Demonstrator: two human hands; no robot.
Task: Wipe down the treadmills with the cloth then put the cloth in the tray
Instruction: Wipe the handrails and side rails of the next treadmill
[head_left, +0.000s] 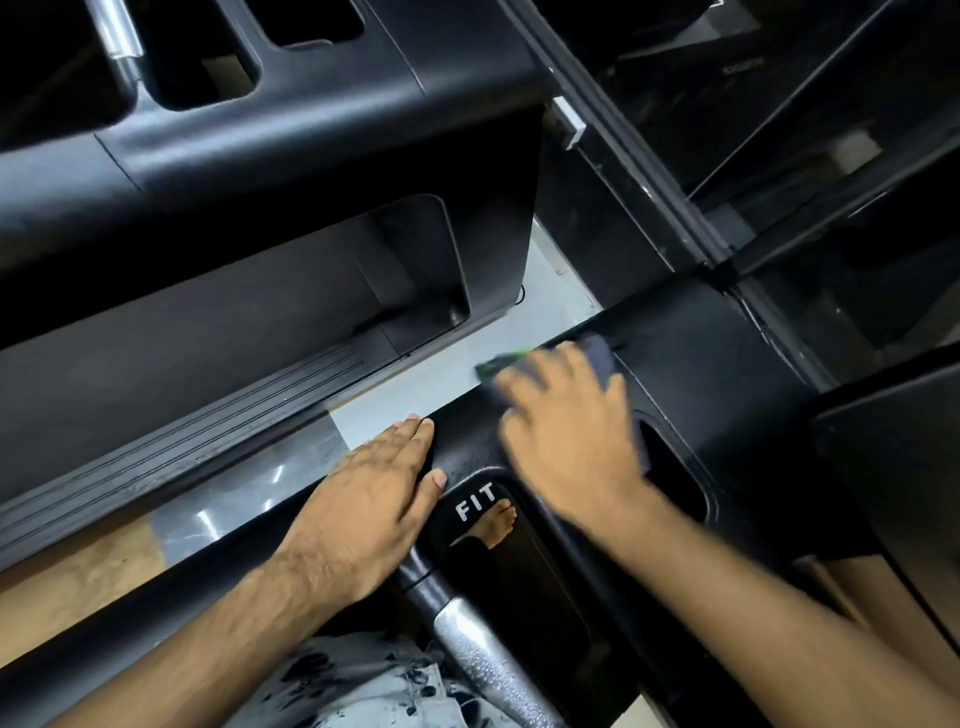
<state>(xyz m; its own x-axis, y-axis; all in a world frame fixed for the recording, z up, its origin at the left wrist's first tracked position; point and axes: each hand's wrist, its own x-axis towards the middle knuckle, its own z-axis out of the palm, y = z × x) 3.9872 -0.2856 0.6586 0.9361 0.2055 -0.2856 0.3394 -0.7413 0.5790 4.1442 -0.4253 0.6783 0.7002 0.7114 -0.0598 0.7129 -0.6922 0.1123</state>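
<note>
Furthest left of the working hand, a second treadmill (218, 332) runs across the frame, well apart from the wiping. Nearer, the left hand (374, 499) lies flat with fingers together on the edge of the console (691, 374), bracing and holding nothing. Just right of it, the blurred right hand (566, 431) presses spread fingers down on the cloth (597, 353), pinning rather than pinching it; whether any fingers curl around it cannot be told. The cloth is dark with a green edge, lying on the console's upper surface and poking out beyond the fingertips. It looks soft, light and limp, so it should bunch easily; a flat palm over its middle likely keeps it spread. Right of the grip sits a recessed pocket (675, 483).
</note>
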